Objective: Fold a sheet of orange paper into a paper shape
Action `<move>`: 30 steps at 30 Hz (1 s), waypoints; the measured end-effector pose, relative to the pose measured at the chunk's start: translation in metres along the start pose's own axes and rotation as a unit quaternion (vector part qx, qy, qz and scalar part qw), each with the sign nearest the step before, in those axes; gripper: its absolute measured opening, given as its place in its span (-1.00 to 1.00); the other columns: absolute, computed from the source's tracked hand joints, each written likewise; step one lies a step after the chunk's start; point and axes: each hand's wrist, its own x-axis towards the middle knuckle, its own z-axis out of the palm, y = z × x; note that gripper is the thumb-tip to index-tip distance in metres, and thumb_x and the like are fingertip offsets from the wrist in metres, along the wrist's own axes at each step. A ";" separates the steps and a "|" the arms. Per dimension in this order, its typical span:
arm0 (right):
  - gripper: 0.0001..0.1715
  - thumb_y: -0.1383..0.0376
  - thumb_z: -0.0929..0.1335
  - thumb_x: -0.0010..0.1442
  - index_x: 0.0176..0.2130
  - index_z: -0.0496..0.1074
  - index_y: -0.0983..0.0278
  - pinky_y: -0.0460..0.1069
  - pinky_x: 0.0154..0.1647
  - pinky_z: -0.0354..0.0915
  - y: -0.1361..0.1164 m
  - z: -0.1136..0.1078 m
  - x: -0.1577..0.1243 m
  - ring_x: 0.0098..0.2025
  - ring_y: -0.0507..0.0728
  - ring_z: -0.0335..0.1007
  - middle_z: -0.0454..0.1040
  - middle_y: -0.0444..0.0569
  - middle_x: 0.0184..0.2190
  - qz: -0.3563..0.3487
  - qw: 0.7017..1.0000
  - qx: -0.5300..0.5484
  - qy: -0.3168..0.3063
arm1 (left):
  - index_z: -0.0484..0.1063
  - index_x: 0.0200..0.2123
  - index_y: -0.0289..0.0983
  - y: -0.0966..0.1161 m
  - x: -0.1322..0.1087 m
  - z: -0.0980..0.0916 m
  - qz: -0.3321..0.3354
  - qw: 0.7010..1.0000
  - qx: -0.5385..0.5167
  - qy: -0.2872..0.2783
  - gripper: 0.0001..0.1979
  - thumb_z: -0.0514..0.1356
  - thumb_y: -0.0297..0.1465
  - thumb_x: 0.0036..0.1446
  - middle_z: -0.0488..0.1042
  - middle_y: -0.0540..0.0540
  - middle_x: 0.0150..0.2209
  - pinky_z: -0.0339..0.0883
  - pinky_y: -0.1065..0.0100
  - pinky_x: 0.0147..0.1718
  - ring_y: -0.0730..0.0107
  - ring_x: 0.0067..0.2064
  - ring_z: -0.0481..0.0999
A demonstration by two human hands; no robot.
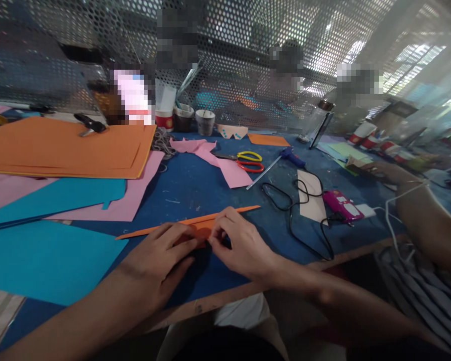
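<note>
Well, at the far left of the desk (pixel 195 185) lies a teal paper sheet (pixel 48 260), and behind it a stack of orange card (pixel 63 145). Next comes our left hand (pixel 156 258), its grip apart, with the fingers flat and pressing down on the orange paper strip (pixel 200 231). The strip lies on the desk near the front edge, under and between both hands, its thin ends reaching out to either side. Our right hand (pixel 240 245) meets it just beside the left, grip pinched together on the folded edge with thumb and forefinger. To crease it cleanly, we judge, the flat hand should weigh the paper so it cannot slide while the pinch runs along the fold. Farther right lie yellow-and-red scissors (pixel 250 161), a pink glue gun (pixel 342 204) with its black cord (pixel 296 220), and another person's forearm (pixel 428 220).
</note>
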 end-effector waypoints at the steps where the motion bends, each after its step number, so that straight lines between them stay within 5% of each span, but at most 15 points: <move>1: -0.86 0.43 0.34 0.30 -0.29 0.33 0.22 0.02 -0.14 0.38 0.000 0.000 0.000 -0.19 0.07 0.39 0.39 -0.07 -0.18 0.001 1.000 -0.001 0.000 | 0.56 0.08 -0.17 0.000 0.000 0.000 0.003 1.000 -0.001 0.000 -0.71 0.10 -0.42 0.42 0.53 -0.19 0.10 0.53 0.06 -0.01 0.10 0.07 0.53; 30: -0.84 0.39 0.32 0.40 -0.28 0.33 0.21 0.00 -0.18 0.33 0.004 -0.006 0.003 -0.23 0.04 0.38 0.39 -0.11 -0.19 0.037 0.996 0.078 0.015 | 0.53 0.12 -0.15 0.002 0.003 -0.003 0.036 0.999 0.027 0.005 -0.67 0.08 -0.46 0.40 0.52 -0.18 0.12 0.55 0.14 -0.03 0.12 0.11 0.50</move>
